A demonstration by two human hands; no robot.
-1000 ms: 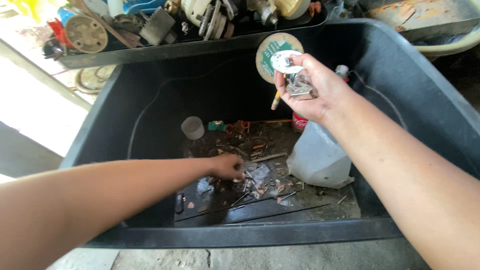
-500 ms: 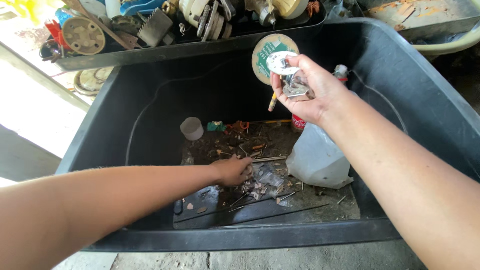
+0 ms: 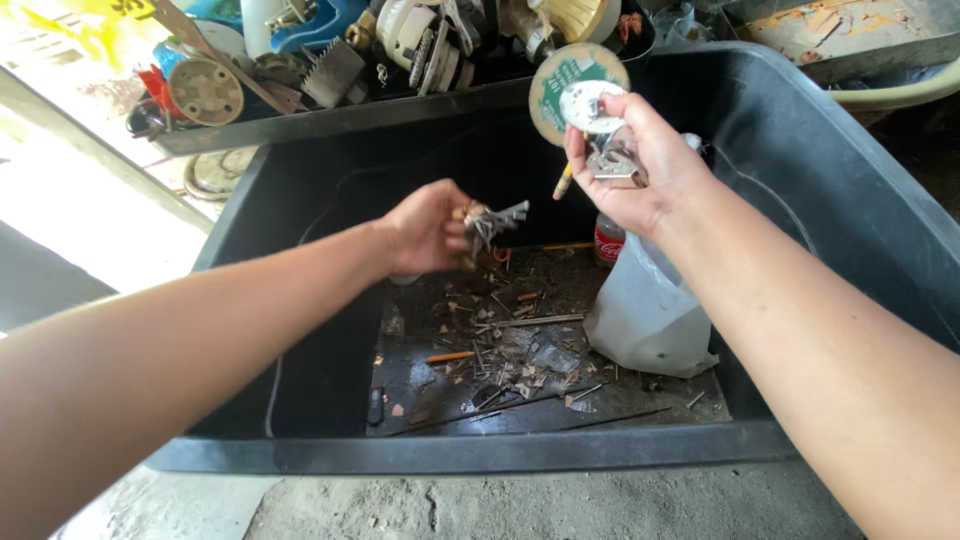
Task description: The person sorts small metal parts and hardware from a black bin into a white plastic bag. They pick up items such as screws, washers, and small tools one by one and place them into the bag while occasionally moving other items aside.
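while the left hand [image 3: 425, 230] grips metal scraps [image 3: 492, 220] over the black bin [image 3: 830, 200] — the right hand [image 3: 640, 170] clutches round circuit boards [image 3: 580, 95].

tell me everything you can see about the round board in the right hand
The round circuit board is a flat disc, green on its face with a tan rim. The right hand holds it up above the black tub, along with a smaller white disc overlapping it and some shiny metal pieces. It faces the camera, slightly tilted; its lower right is hidden.
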